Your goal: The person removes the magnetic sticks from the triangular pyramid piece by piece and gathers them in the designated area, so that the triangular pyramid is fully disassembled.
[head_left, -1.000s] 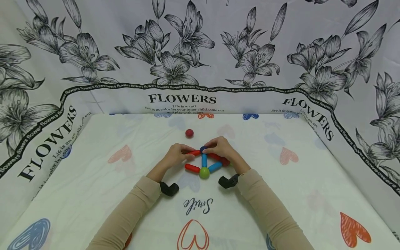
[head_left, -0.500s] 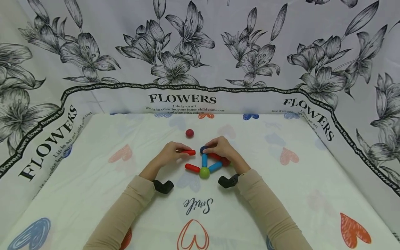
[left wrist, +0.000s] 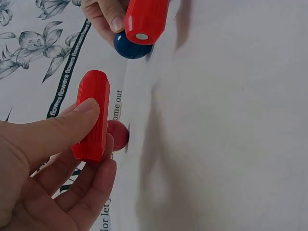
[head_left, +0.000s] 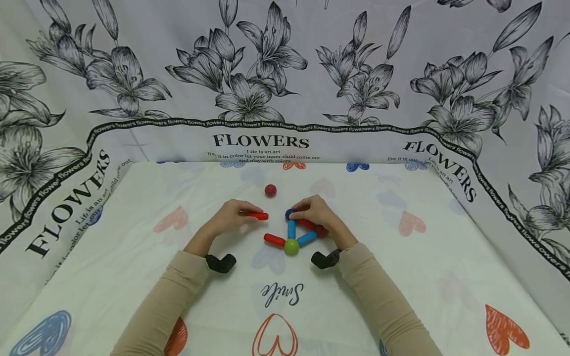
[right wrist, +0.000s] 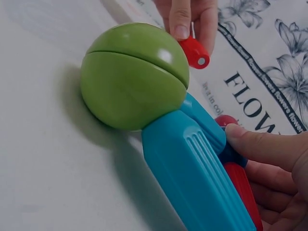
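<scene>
The left hand [head_left: 231,215] pinches a short red plastic stick [head_left: 257,215] between thumb and fingers. It has drawn left, away from the toy figure at the frame's centre, where a second ago the stick met the dark blue ball [head_left: 288,213]. The right hand [head_left: 315,211] stays put, its grip clamped on that ball and the red stick beneath. A green plastic ball [head_left: 291,245] joins two blue sticks [head_left: 291,228] and another red stick [head_left: 273,240] on the table [head_left: 401,277]. A small red ball [head_left: 270,190] lies above.
</scene>
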A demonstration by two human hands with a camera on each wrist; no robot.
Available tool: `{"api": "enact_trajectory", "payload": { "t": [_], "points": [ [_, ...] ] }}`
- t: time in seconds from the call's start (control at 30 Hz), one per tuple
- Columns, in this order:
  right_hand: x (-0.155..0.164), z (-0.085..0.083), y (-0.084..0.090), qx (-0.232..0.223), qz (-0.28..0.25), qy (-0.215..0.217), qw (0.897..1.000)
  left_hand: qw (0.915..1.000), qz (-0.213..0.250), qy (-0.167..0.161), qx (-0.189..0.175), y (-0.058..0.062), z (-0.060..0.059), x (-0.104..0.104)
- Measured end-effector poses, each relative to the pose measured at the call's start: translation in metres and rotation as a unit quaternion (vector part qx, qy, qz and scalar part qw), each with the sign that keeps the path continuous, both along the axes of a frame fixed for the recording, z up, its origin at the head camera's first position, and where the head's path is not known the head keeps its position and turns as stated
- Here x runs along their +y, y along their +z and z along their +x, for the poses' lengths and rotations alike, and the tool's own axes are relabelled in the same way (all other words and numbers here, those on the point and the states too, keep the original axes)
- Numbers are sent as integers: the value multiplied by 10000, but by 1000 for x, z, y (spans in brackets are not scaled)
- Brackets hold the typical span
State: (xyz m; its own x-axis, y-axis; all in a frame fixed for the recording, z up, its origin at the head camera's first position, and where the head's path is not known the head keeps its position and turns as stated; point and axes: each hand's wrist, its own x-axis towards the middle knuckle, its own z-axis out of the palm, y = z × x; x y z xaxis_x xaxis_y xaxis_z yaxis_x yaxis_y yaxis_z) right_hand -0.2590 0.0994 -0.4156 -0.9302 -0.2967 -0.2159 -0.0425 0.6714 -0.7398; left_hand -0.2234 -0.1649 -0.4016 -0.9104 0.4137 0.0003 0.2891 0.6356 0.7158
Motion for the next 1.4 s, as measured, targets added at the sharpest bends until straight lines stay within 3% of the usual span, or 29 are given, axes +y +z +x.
{"api": "enact_trajectory", "payload": {
  "t": [1.0, 1.4],
  "points": [
    [1, 2, 1, -12, -182, 53, 9998, 9983, -244, 505, 151, -3, -5, -58],
    [1, 3, 2, 13, -194, 53, 9998, 9973, -253, 692, 0, -4, -6, -75]
  ]
}}
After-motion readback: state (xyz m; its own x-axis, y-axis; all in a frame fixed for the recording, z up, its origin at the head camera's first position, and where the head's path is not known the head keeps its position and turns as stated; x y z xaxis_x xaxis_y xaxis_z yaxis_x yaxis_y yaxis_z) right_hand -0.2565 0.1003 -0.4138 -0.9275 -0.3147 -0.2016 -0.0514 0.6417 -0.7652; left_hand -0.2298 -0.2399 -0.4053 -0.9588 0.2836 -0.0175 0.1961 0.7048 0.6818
